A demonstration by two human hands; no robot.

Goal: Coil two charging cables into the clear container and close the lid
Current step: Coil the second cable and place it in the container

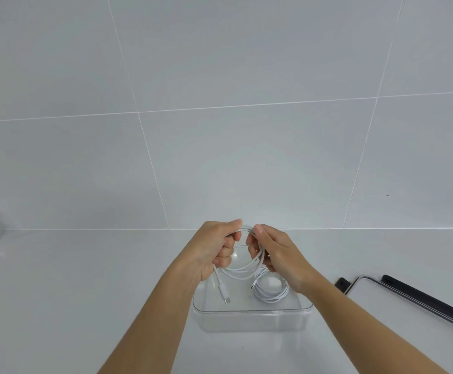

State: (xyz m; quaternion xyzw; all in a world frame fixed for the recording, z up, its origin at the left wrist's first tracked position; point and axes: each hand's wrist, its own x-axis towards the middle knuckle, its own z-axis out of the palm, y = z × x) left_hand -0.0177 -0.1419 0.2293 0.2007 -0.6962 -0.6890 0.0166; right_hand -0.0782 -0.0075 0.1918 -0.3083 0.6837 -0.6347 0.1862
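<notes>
The white charging cable [243,273] hangs in loose loops above the clear container [252,311], gripped at the top of the coil by both hands: the left hand [214,249] has its fingers curled round one side, and the right hand [276,255] pinches the other. It looks light, limp and springy, so the loops would likely fan out if let go; holding where the strands bunch seems safest. Its plug [224,292] dangles free. A second coiled cable [271,290] already lies inside, toward the right. The lid [422,300] rests well apart on the white countertop [85,292].
</notes>
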